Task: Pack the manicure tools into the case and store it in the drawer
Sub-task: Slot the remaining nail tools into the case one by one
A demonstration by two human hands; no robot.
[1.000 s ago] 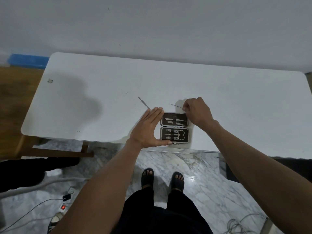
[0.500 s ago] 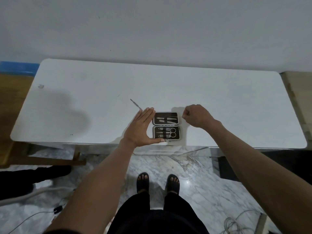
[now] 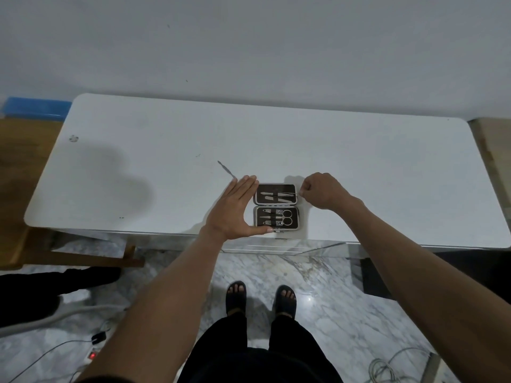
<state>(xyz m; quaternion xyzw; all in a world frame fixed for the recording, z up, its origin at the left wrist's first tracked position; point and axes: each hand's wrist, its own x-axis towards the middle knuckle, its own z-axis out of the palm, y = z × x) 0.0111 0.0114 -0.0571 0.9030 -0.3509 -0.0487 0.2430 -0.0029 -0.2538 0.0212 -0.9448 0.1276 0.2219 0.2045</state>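
Observation:
An open manicure case [image 3: 276, 207] with a dark lining lies near the front edge of the white table [image 3: 359, 167]. Its near half holds scissors and clippers; its far half holds thin tools. My left hand [image 3: 235, 208] lies flat and open against the case's left side, thumb along its front edge. At the case's far right corner my right hand [image 3: 320, 190] pinches a thin metal tool [image 3: 287, 193] that lies across the far half. A loose metal tool [image 3: 226, 168] rests on the table just beyond my left fingertips.
A wall runs behind the table. A wooden piece of furniture [image 3: 16, 167] stands at the left, with a blue box [image 3: 33, 107] behind it. Under the table's front edge there is a clear drawer front [image 3: 276, 248]. Cables and a power strip [image 3: 92, 355] lie on the marble floor.
My right hand has carried the thin tool from beyond the case's far edge down onto the case's far half. My left hand has stayed against the case.

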